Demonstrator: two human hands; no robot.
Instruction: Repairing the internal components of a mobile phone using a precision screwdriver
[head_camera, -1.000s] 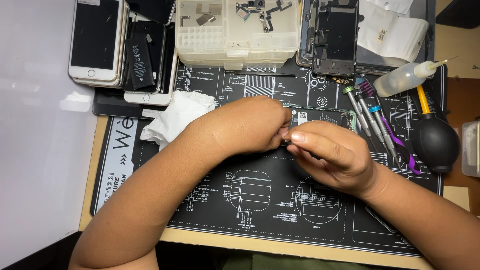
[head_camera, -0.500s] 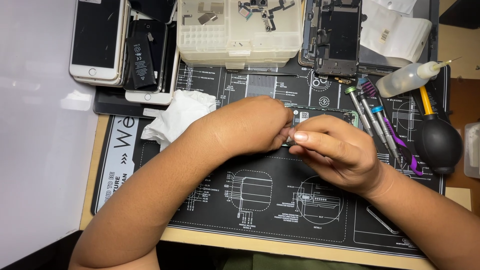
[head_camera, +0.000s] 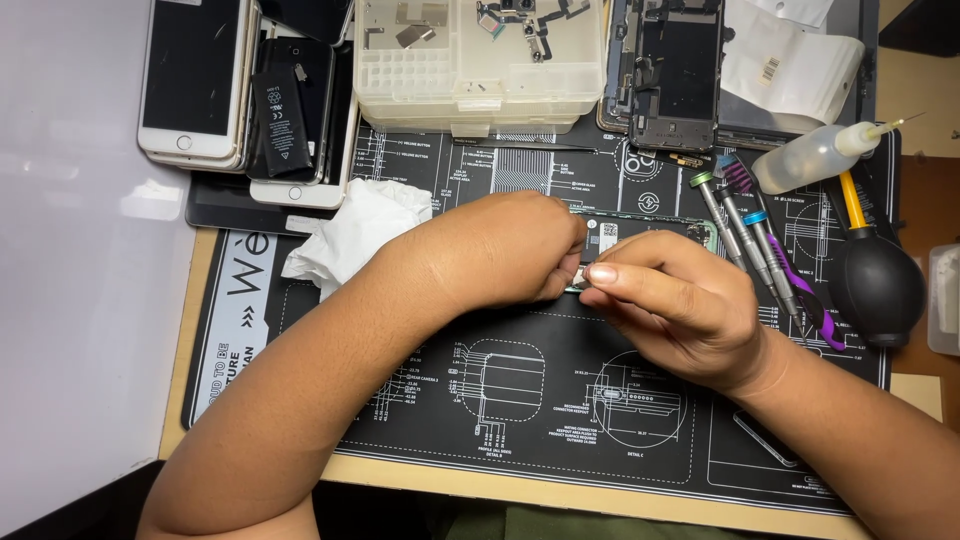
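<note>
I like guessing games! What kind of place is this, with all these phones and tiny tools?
Probably a phone repair bench. A black work mat printed with diagrams covers the table, opened phones lie in a pile, and small screwdrivers sit ready. Both hands, left hand and right hand, pinch a small part.

Small part (head_camera: 581, 279) between both hands, mostly hidden, too small to identify.

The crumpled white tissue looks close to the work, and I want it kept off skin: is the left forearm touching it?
Cannot tell. In the head view the left forearm overlaps the edge of the crumpled white tissue, hiding any contact or gap.
</note>
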